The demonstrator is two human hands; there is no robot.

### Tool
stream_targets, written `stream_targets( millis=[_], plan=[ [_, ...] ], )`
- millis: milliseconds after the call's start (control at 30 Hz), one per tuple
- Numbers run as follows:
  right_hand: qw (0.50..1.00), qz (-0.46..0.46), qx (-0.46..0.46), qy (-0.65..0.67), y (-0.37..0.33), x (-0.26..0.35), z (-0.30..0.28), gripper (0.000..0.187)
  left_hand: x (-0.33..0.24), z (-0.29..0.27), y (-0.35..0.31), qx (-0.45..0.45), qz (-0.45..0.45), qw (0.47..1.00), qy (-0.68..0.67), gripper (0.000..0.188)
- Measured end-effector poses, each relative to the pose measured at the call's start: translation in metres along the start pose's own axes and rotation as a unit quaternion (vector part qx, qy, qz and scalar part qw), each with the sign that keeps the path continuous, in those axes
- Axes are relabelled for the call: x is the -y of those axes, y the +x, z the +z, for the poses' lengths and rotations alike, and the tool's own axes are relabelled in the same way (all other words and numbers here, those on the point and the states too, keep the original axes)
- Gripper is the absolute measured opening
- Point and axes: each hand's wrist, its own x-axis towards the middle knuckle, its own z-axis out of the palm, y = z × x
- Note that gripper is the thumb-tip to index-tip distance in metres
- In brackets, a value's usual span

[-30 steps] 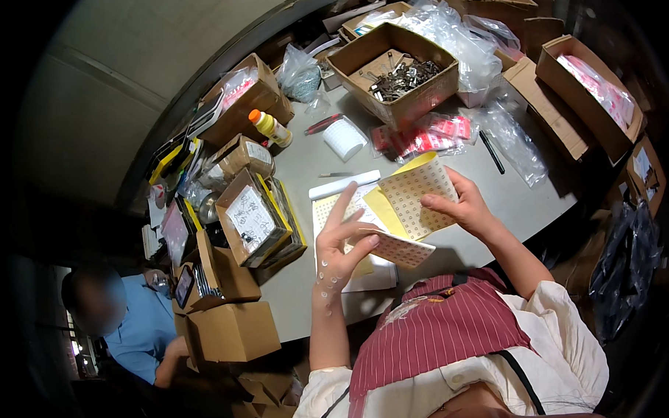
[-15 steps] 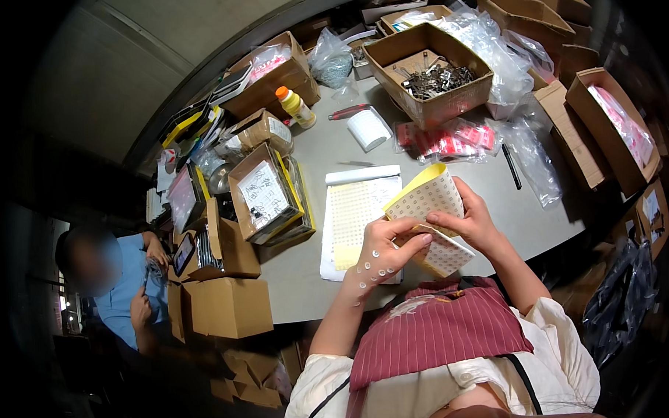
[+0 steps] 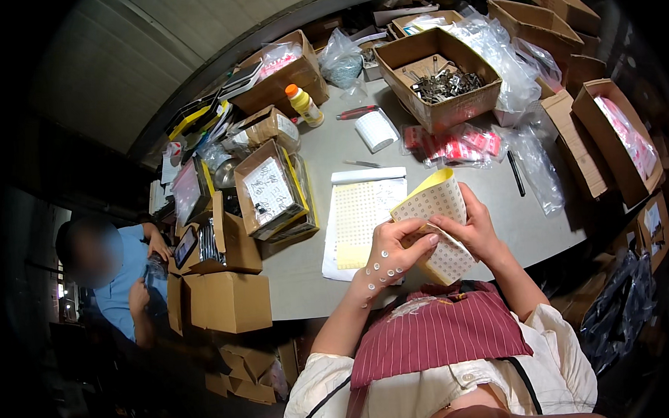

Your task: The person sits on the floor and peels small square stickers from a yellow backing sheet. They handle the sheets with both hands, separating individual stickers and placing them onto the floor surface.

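Observation:
Between my two hands a sticker sheet (image 3: 439,199) with a yellow back and rows of small printed marks is bent into a curve above the table's near edge. My left hand (image 3: 401,249) pinches its left side, and several small round white stickers dot the back of that hand and the wrist. My right hand (image 3: 476,225) grips the sheet's right side, thumb on the front. Just left of my hands lies a notepad (image 3: 330,255) of white paper, with another pale yellow sticker sheet (image 3: 356,215) on top.
Behind the hands are red-and-clear plastic packets (image 3: 457,147), a white roll (image 3: 376,130), a red cutter (image 3: 358,112) and a black pen (image 3: 516,175). An open carton (image 3: 440,117) holds metal parts. Cartons (image 3: 231,301) crowd the left, where a person in blue (image 3: 120,283) sits.
The view has shifted slightly, so the table things sit a little lower and to the right. My hands stay on the sheet, whose lower part now shows less of a fold.

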Motion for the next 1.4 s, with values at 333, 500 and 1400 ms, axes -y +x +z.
stream_targets(
  millis=[333,500,1400],
  plan=[
    [0.983,0.005,0.041,0.178,0.002,0.000,-0.006,0.043,0.008,-0.008,-0.001,-0.056,-0.075,0.977,-0.190,0.025],
    [0.991,0.015,-0.016,0.130,0.003,0.007,-0.009,0.026,0.012,-0.015,0.003,-0.023,-0.055,0.990,-0.125,0.022],
    [0.990,0.019,0.114,0.077,0.018,0.014,-0.018,0.016,0.008,-0.024,-0.007,-0.084,0.007,0.990,-0.108,0.021]
  ],
)
